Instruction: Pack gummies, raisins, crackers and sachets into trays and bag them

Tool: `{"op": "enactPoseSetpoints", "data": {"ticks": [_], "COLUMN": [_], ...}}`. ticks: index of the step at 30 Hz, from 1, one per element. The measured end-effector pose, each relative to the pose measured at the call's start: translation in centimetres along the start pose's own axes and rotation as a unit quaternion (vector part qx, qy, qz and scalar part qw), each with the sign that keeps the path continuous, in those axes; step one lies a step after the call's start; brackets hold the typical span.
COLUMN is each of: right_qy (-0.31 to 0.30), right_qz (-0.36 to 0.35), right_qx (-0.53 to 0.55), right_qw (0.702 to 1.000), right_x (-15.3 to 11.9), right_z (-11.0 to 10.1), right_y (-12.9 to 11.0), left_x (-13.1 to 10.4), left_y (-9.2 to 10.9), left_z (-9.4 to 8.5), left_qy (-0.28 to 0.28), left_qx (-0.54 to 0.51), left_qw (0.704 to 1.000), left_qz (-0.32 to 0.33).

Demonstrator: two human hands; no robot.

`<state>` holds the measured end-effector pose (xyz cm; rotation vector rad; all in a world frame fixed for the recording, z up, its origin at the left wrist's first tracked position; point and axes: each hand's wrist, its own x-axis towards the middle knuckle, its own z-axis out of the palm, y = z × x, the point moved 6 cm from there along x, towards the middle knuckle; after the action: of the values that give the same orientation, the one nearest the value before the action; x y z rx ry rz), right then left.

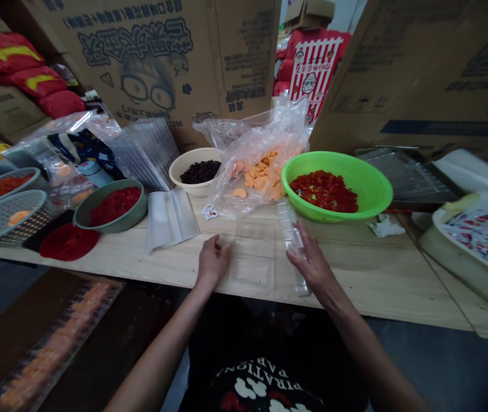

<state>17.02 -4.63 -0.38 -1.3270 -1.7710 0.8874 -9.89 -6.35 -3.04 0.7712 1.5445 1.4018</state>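
A clear plastic tray point(254, 257) lies on the wooden table in front of me, blurred and hard to make out. My left hand point(213, 262) is at its left edge, fingers curled in; its fingertips are smeared. On the right, my right hand point(311, 260) has thumb and fingers on a clear, ridged plastic side point(290, 237) that stands out brighter. Whether this side is part of the same tray I cannot tell. Just beyond are a clear bag of orange pieces point(261, 174) and a bright green bowl point(376, 189) holding dark red pieces point(327, 189).
A cream bowl point(177, 166) of dark pieces, a grey-green bowl point(141, 209) of red pieces and clear sleeves point(170, 220) stand left. Stacked clear trays point(143, 151) lean behind. A tub of printed packets point(484, 229) is at right. Cardboard boxes point(244, 57) wall the back.
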Motion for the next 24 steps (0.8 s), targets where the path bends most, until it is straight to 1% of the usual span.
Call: {"op": "enactPoseSetpoints", "data": {"ticks": [1, 2, 3, 4, 5, 6, 7, 9, 11, 14, 20, 24], "right_qy": [-0.010, -0.020, -0.031, -0.041, -0.051, -0.060, -0.067, -0.072, -0.070, -0.067, -0.061, -0.073], "right_qz": [0.005, 0.007, 0.006, -0.001, -0.008, -0.013, -0.015, -0.017, -0.013, -0.011, -0.018, -0.012], "right_qx": [-0.001, 0.005, 0.016, 0.033, 0.055, 0.080, 0.106, 0.154, 0.184, 0.191, 0.177, 0.192], "right_qw": [1.000, 1.000, 0.999, 0.999, 0.997, 0.995, 0.992, 0.985, 0.980, 0.979, 0.982, 0.979], "right_x": [-0.4, -0.7, -1.1, -1.3, -1.6, -1.7, -1.8, -1.8, -1.8, -1.7, -1.6, -1.5], "right_z": [0.5, 1.1, 1.9, 2.7, 3.4, 4.1, 4.6, 5.0, 5.0, 4.7, 4.4, 4.7], "right_y": [-0.6, -1.3, -1.9, -2.5, -2.9, -3.1, -3.2, -3.2, -3.0, -2.9, -3.4, -3.6], "left_x": [-0.8, -1.7, -2.9, -4.1, -5.2, -6.0, -6.5, -6.8, -6.8, -6.8, -7.1, -7.2], "left_y": [0.8, 1.3, 1.7, 1.9, 2.1, 2.1, 2.0, 1.6, 1.0, 0.3, 0.2, 0.2], "left_z": [0.7, 2.0, 3.6, 5.2, 6.7, 7.8, 8.6, 9.6, 10.2, 10.6, 10.2, 10.1], "left_qy": [-0.012, -0.052, -0.105, -0.156, -0.193, -0.211, -0.214, -0.209, -0.210, -0.217, -0.193, -0.212], "left_qx": [-0.024, -0.067, -0.120, -0.174, -0.224, -0.267, -0.302, -0.347, -0.373, -0.383, -0.380, -0.379], "left_qw": [0.999, 0.996, 0.987, 0.971, 0.950, 0.931, 0.916, 0.896, 0.880, 0.870, 0.882, 0.877], "left_qz": [0.019, 0.011, -0.018, -0.059, -0.100, -0.134, -0.157, -0.184, -0.204, -0.224, -0.202, -0.205]}}
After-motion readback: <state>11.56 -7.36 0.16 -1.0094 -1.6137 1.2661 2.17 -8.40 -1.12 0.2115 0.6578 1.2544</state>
